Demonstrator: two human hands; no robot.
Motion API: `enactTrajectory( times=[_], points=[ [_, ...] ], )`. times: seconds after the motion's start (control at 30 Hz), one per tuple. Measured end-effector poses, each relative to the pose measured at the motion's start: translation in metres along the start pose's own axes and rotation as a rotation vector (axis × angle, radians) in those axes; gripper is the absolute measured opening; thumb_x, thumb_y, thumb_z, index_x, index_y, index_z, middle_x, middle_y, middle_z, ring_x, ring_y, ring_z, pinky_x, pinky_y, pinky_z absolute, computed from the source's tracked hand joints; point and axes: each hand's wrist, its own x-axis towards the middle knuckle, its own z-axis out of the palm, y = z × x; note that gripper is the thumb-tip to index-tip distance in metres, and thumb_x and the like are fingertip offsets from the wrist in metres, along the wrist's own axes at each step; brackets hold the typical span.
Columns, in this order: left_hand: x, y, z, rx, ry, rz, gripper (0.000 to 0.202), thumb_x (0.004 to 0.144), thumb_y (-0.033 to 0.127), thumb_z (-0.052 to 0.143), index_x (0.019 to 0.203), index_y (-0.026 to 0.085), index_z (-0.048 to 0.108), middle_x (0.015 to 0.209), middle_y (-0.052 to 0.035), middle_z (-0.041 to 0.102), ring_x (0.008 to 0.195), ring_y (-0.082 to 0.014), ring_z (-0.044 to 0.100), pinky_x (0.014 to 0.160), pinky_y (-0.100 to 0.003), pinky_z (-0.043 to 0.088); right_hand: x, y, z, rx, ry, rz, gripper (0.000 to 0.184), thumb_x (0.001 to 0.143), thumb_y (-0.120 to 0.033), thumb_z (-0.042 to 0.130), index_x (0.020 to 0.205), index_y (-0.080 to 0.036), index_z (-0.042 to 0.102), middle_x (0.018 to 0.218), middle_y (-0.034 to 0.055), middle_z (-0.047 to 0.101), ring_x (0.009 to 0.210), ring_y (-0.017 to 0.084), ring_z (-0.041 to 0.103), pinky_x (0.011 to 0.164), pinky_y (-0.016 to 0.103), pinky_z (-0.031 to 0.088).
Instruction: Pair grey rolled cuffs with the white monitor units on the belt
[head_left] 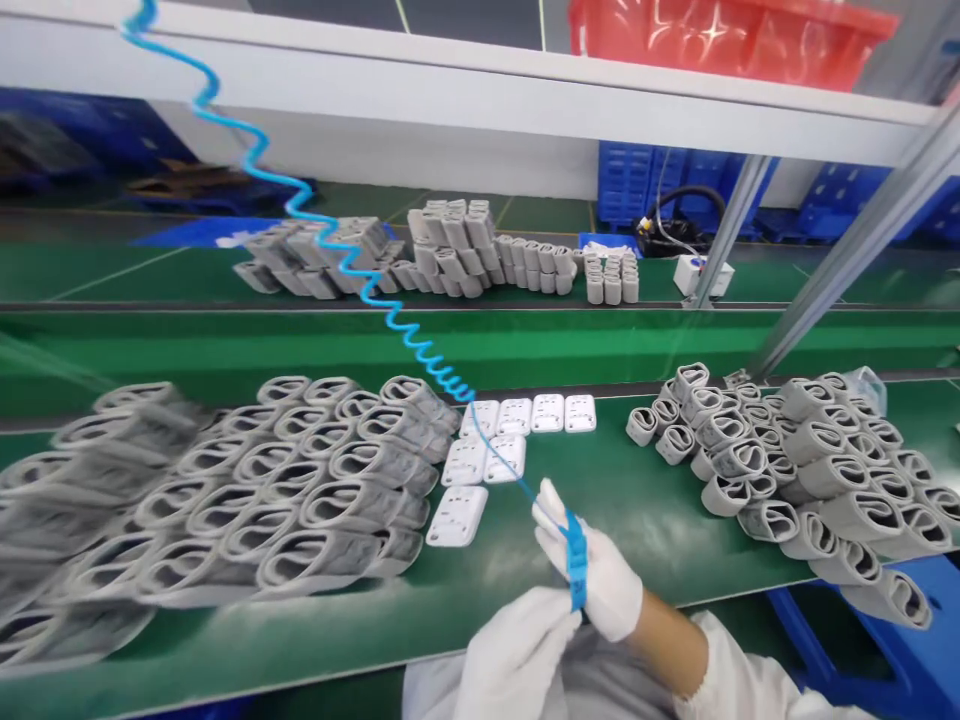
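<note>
A blue wrist strap (576, 562) with a thin coiled cord (409, 340) lies across my white-gloved right hand (611, 590), at the front edge of the green bench. The fingers of that hand are stretched out to the left, past the strap. From below, my gloved left hand (517, 645) pinches the lower end of the strap. Several white flat devices with rounded corners (457, 516) lie on the bench just beyond my hands, to the left.
Rolled grey cuffs (322, 500) are stacked at the left, and more rolls (825, 460) at the right. Further grey rolls (457, 245) stand on the far bench. Overhead runs a white shelf (450, 85) bearing a red bin (727, 40). A metal post (840, 240) rises at the right.
</note>
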Motion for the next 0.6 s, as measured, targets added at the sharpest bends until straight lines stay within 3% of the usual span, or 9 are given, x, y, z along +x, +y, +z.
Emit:
enactTrajectory(
  times=[0.07,0.17,0.27,0.33,0.37,0.43,0.47,0.53,0.6],
  points=[
    [0.006,0.000,0.003,0.051,-0.035,0.074,0.020,0.104,0.039,0.072,0.100,0.033,0.090,0.092,-0.0042,0.087,0.074,-0.0214,0.083,0.075,-0.024,0.069,0.002,-0.003,-0.011,-0.086,-0.048,-0.042,0.094,0.091,-0.066,0.089,0.171,-0.040,0.048,0.184,0.0022,0.035,0.173,0.029,0.030,0.145,0.055,0.016],
    [0.010,0.000,0.016,0.067,-0.160,0.058,0.022,0.105,0.037,0.070,0.092,0.033,0.089,0.078,-0.0014,0.083,0.064,-0.0191,0.078,0.066,-0.023,0.066,0.000,-0.006,-0.022,-0.102,-0.078,-0.036,0.115,0.088,-0.074,0.086,0.179,-0.044,0.023,0.190,-0.0016,0.008,0.178,0.026,0.007,0.145,0.051,0.007],
    [0.006,0.002,0.043,0.002,-0.294,-0.001,0.022,0.100,0.041,0.075,0.082,0.037,0.087,0.068,-0.0007,0.077,0.060,-0.0219,0.075,0.059,-0.028,0.065,-0.003,0.000,-0.025,-0.055,0.007,-0.010,0.121,0.088,-0.079,0.084,0.180,-0.045,0.013,0.191,-0.0003,0.001,0.178,0.027,0.001,0.144,0.054,0.009],
    [0.000,0.003,0.063,-0.040,-0.317,-0.020,0.018,0.095,0.046,0.079,0.080,0.041,0.088,0.071,-0.0029,0.078,0.065,-0.0264,0.077,0.060,-0.034,0.067,-0.004,0.004,-0.027,-0.080,0.097,-0.045,0.107,0.093,-0.075,0.081,0.179,-0.044,0.024,0.190,0.0038,0.015,0.177,0.028,0.017,0.143,0.054,0.019],
    [-0.003,0.003,0.072,-0.052,-0.315,-0.022,0.015,0.093,0.047,0.080,0.081,0.042,0.088,0.075,-0.0040,0.079,0.069,-0.0282,0.079,0.062,-0.036,0.068,-0.004,0.004,-0.030,-0.092,0.115,-0.059,0.096,0.096,-0.075,0.078,0.175,-0.039,0.037,0.185,0.0088,0.031,0.171,0.030,0.034,0.138,0.054,0.031],
    [-0.006,0.001,0.080,-0.051,-0.321,-0.027,0.014,0.093,0.047,0.079,0.086,0.042,0.089,0.082,-0.0050,0.082,0.077,-0.0288,0.081,0.068,-0.037,0.070,-0.003,0.003,-0.043,-0.089,0.096,-0.042,0.079,0.098,-0.077,0.073,0.157,-0.026,0.065,0.157,0.0184,0.067,0.140,0.033,0.069,0.114,0.049,0.056],
    [-0.004,-0.001,0.080,-0.050,-0.308,-0.045,0.016,0.096,0.046,0.077,0.089,0.040,0.090,0.085,-0.0048,0.083,0.079,-0.0276,0.081,0.073,-0.036,0.071,-0.002,0.000,-0.052,-0.078,0.086,-0.023,0.075,0.097,-0.078,0.072,0.145,-0.020,0.074,0.138,0.0195,0.077,0.120,0.031,0.078,0.099,0.044,0.062],
    [0.008,-0.008,0.073,-0.042,-0.222,-0.132,0.025,0.103,0.042,0.067,0.096,0.035,0.090,0.089,-0.0045,0.085,0.080,-0.0242,0.081,0.079,-0.033,0.070,0.001,-0.005,-0.073,-0.038,0.113,-0.005,0.067,0.096,-0.075,0.076,0.126,-0.016,0.081,0.112,0.0167,0.084,0.092,0.025,0.081,0.079,0.034,0.060],
    [0.035,-0.018,0.063,-0.028,-0.097,-0.230,0.030,0.108,0.037,0.060,0.107,0.029,0.089,0.099,-0.0055,0.086,0.085,-0.0228,0.082,0.084,-0.032,0.069,0.005,-0.009,-0.091,0.052,0.174,-0.026,0.059,0.092,-0.067,0.085,0.120,-0.015,0.082,0.103,0.0137,0.084,0.084,0.021,0.079,0.074,0.030,0.058]
  ],
)
